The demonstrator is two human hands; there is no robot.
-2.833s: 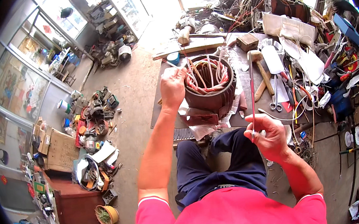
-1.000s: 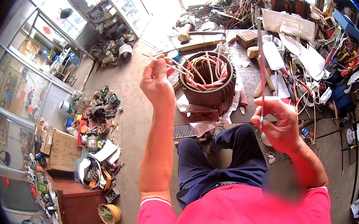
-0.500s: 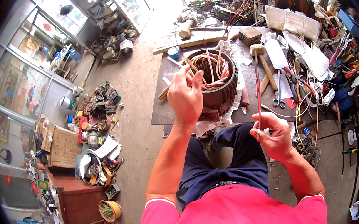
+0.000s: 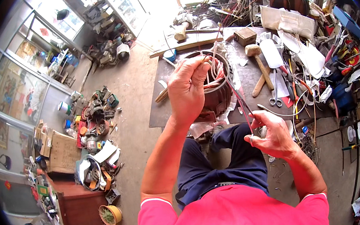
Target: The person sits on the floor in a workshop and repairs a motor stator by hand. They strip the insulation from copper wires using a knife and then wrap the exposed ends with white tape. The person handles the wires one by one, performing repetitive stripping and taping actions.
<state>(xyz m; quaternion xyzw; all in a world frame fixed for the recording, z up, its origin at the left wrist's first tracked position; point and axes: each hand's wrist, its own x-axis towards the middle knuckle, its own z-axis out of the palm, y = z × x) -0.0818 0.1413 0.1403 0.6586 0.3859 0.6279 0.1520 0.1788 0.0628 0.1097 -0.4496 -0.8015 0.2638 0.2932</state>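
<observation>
Two bare hands up over a cluttered work mat (image 4: 255, 80); left hand (image 4: 188, 89) raised above the round motor stator (image 4: 217, 93), fingers pinched narrow on thin strands of winding wire (image 4: 216, 64) at the stator's upper rim; right hand (image 4: 272, 135) lower and nearer the body, fingers curled shut around the near end of a long thin rod (image 4: 237, 97); rod's long axis slanted, near end in the right fist, far end pointing up and away to the left, across the stator's right rim toward the pinched wire; whether the tip touches the wire cannot be told. Stator standing on its end on the mat, open bore facing up, pinkish coils looped inside; directly ahead of the knees, between the two hands. Right of the stator: a wooden mallet (image 4: 257, 67) lying handle toward the body, scissors (image 4: 275, 91) flat just beside it, a small wooden block (image 4: 245, 36) farther back. Left, well apart on the concrete floor: a heap of motor parts (image 4: 95, 117) and a cardboard box (image 4: 63, 151). Dark trousers and a red shirt at the lower edge.
</observation>
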